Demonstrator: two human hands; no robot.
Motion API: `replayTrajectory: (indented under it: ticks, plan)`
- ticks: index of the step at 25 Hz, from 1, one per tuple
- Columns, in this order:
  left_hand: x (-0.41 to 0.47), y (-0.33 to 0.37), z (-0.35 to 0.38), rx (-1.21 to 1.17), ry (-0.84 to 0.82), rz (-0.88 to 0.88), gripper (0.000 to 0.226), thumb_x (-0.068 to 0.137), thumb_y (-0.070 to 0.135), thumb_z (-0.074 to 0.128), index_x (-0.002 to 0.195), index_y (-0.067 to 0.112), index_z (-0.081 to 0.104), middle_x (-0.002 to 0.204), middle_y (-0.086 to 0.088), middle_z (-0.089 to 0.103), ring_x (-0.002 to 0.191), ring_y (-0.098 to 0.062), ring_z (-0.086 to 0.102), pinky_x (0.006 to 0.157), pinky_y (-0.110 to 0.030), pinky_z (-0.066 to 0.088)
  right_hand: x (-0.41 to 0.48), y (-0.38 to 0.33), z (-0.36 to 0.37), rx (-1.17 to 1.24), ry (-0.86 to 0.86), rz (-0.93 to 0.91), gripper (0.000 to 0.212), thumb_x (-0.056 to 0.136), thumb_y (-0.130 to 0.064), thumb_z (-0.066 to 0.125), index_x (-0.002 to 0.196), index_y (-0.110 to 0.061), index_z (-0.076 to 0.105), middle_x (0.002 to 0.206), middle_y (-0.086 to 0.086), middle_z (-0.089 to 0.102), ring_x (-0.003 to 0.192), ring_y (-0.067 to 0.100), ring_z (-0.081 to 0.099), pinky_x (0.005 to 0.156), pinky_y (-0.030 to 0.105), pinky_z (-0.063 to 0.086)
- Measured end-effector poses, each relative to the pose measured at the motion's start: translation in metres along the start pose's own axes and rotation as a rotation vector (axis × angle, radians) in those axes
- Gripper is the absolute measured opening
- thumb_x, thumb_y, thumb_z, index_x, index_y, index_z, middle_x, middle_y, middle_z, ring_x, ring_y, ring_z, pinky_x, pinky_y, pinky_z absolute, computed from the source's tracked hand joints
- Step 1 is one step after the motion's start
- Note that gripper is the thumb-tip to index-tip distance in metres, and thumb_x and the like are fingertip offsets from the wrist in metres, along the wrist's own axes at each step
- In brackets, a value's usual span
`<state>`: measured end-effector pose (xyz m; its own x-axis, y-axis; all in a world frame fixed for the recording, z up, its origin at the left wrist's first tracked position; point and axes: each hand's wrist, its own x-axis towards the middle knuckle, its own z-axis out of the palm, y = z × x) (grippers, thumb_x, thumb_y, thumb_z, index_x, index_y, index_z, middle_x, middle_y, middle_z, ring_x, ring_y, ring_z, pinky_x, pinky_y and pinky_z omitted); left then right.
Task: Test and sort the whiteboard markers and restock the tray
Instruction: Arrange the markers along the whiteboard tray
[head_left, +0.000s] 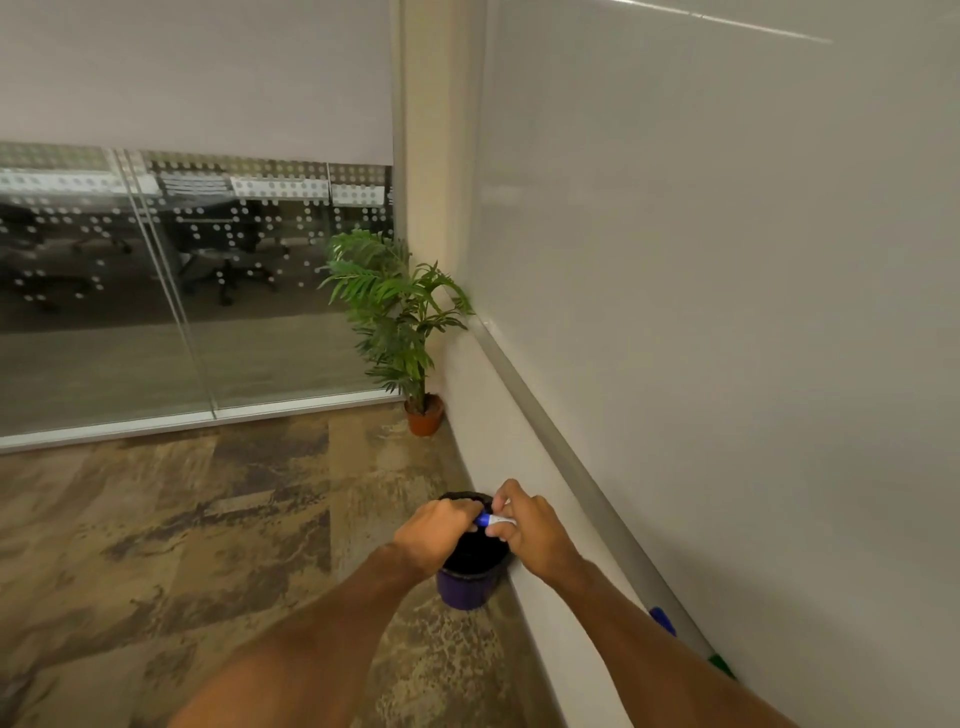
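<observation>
Left hand (436, 532) and right hand (537, 535) pinch a blue marker (496, 520) above the purple bin (464, 591) by the wall (501, 447).

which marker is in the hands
The white-barrelled blue-capped marker, gripped by left hand and right hand above the bin; the blue marker and green marker lie on the tray.

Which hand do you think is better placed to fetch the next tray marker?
Probably the right hand: the blue marker on the tray lies beside that forearm; the left hand is farther, over the bin.
</observation>
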<state>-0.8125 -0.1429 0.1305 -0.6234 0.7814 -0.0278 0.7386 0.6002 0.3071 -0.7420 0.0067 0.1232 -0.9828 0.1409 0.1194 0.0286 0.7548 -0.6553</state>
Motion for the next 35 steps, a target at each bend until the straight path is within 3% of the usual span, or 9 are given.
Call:
replayTrajectory:
  ticks: [3, 11, 15, 20, 23, 25, 28, 31, 35]
  plan:
    - [0.019, -0.025, -0.005, 0.041, -0.033, -0.021, 0.016, 0.096, 0.011, 0.042, 0.105, 0.009, 0.054, 0.103, -0.011, 0.06, 0.095, -0.027, 0.057, 0.068, -0.025, 0.03, 0.033, 0.005, 0.014, 0.012, -0.04, 0.046, 0.02, 0.08, -0.026, 0.062, 0.091, -0.024, 0.045, 0.085, 0.007, 0.064, 0.078, 0.025, 0.062, 0.072, 0.04, 0.052]
    - [0.086, -0.123, -0.005, 0.048, -0.063, -0.017, 0.019, 0.095, 0.009, 0.043, 0.11, 0.01, 0.054, 0.105, -0.012, 0.062, 0.096, -0.029, 0.059, 0.072, -0.028, 0.036, 0.145, 0.018, 0.06, -0.011, -0.119, 0.103, 0.02, 0.079, -0.032, 0.065, 0.092, -0.027, 0.051, 0.082, 0.0, 0.066, 0.078, 0.02, 0.062, 0.072, 0.033, 0.05]
    - [0.125, -0.172, 0.006, 0.014, -0.116, -0.046, 0.027, 0.096, 0.016, 0.043, 0.121, 0.013, 0.054, 0.116, -0.012, 0.06, 0.103, -0.03, 0.058, 0.085, -0.036, 0.046, 0.192, 0.038, 0.097, -0.192, -0.16, 0.093, 0.025, 0.088, -0.034, 0.057, 0.111, -0.024, 0.058, 0.101, 0.001, 0.064, 0.095, 0.021, 0.057, 0.082, 0.028, 0.042]
    - [0.166, -0.205, 0.025, 0.016, -0.118, -0.115, 0.029, 0.094, 0.018, 0.047, 0.123, 0.017, 0.051, 0.118, -0.009, 0.059, 0.109, -0.032, 0.057, 0.085, -0.04, 0.046, 0.233, 0.048, 0.121, -0.264, -0.151, 0.172, 0.029, 0.092, -0.019, 0.051, 0.12, -0.016, 0.059, 0.117, 0.007, 0.063, 0.108, 0.027, 0.057, 0.09, 0.034, 0.041]
    - [0.2, -0.23, 0.052, -0.065, -0.123, -0.162, 0.057, 0.086, 0.022, 0.064, 0.137, 0.018, 0.039, 0.134, -0.006, 0.049, 0.12, -0.03, 0.05, 0.092, -0.041, 0.045, 0.255, 0.078, 0.135, -0.329, -0.192, 0.261, 0.036, 0.096, -0.017, 0.044, 0.131, -0.018, 0.052, 0.128, 0.006, 0.058, 0.115, 0.027, 0.054, 0.094, 0.035, 0.04]
    - [0.222, -0.245, 0.075, -0.052, -0.142, -0.155, 0.077, 0.082, 0.029, 0.07, 0.145, 0.016, 0.028, 0.147, -0.006, 0.036, 0.131, -0.029, 0.038, 0.104, -0.042, 0.038, 0.27, 0.105, 0.148, -0.366, -0.221, 0.284, 0.037, 0.095, -0.014, 0.043, 0.131, -0.018, 0.051, 0.126, 0.007, 0.059, 0.113, 0.028, 0.055, 0.092, 0.035, 0.043]
    - [0.26, -0.266, 0.116, 0.068, -0.184, -0.164, 0.083, 0.085, 0.046, 0.064, 0.149, 0.015, 0.021, 0.155, -0.005, 0.023, 0.142, -0.025, 0.021, 0.116, -0.045, 0.019, 0.292, 0.149, 0.167, -0.381, -0.274, 0.337, 0.04, 0.094, -0.009, 0.043, 0.133, -0.016, 0.049, 0.129, 0.009, 0.056, 0.114, 0.03, 0.054, 0.096, 0.04, 0.043]
    - [0.289, -0.286, 0.163, 0.082, -0.248, -0.237, 0.084, 0.089, 0.053, 0.054, 0.151, 0.014, 0.014, 0.158, -0.005, 0.013, 0.146, -0.026, 0.01, 0.117, -0.05, 0.005, 0.316, 0.195, 0.192, -0.38, -0.318, 0.364, 0.043, 0.094, -0.006, 0.044, 0.136, -0.015, 0.046, 0.13, 0.01, 0.055, 0.115, 0.031, 0.053, 0.096, 0.042, 0.043]
    - [0.326, -0.312, 0.229, 0.059, -0.309, -0.3, 0.081, 0.091, 0.052, 0.051, 0.151, 0.012, 0.012, 0.159, -0.005, 0.01, 0.146, -0.025, 0.007, 0.118, -0.051, 0.002, 0.344, 0.259, 0.237, -0.353, -0.338, 0.365, 0.042, 0.091, -0.003, 0.045, 0.131, -0.014, 0.051, 0.12, 0.012, 0.06, 0.107, 0.032, 0.057, 0.09, 0.042, 0.047]
